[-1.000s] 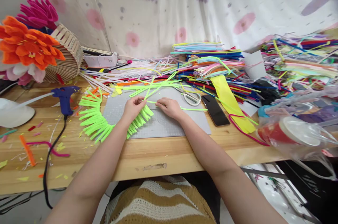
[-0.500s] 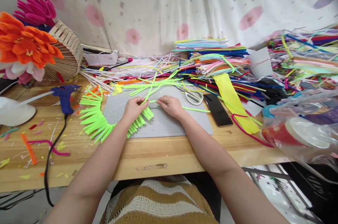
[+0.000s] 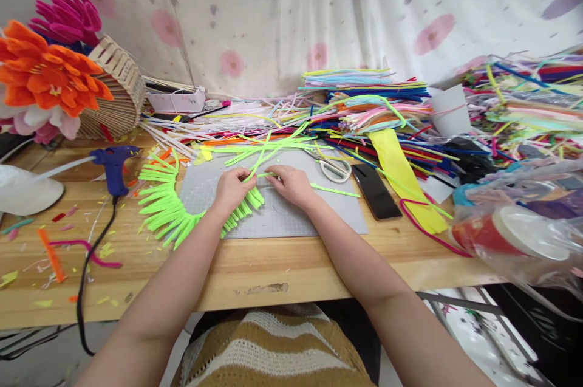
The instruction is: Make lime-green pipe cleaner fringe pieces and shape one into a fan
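Note:
A curved fringe of bright green pipe cleaners (image 3: 170, 211) lies on the table and the left part of a grey cutting mat (image 3: 282, 220). My left hand (image 3: 233, 189) is closed in a pinch on the right end of this fringe, where long green strands cross. Just to its right, my right hand (image 3: 291, 183) pinches a green pipe cleaner that runs between the two hands. The far end of a green strand (image 3: 334, 191) sticks out to the right of my right wrist. My fingertips partly hide the strands.
Scissors (image 3: 336, 169) and a phone (image 3: 376, 191) lie right of my hands. A blue glue gun (image 3: 113, 168) stands left. Piles of coloured pipe cleaners (image 3: 382, 110) line the back. Felt-like flowers (image 3: 52, 80) and a yellow strip (image 3: 403, 177) flank the work.
My right hand has shifted slightly left, nearer my left hand, and the green strand's right end has moved left with it. My left hand keeps its pinch.

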`<state>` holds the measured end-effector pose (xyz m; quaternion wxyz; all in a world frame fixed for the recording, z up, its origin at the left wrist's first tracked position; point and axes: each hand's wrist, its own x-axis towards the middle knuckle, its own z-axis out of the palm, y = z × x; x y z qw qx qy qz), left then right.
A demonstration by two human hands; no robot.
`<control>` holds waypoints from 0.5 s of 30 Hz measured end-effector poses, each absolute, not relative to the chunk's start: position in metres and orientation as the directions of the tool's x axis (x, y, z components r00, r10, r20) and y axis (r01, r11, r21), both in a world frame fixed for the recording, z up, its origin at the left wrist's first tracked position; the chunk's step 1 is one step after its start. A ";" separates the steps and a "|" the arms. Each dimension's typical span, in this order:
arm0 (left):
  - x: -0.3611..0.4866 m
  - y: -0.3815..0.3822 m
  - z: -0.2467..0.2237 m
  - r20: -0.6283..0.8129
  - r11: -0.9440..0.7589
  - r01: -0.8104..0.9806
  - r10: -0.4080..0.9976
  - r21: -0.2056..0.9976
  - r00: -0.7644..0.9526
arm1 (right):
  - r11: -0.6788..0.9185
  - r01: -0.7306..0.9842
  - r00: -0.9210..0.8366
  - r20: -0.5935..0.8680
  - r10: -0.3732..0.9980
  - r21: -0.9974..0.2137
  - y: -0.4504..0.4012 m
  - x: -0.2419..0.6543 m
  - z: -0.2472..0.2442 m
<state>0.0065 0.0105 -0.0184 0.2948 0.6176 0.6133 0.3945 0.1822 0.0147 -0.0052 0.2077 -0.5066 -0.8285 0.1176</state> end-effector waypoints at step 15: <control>0.012 0.010 -0.011 0.148 -0.090 0.413 0.983 0.906 -0.112 | 0.297 0.724 -0.274 0.135 0.952 -0.622 0.010 0.164 -0.006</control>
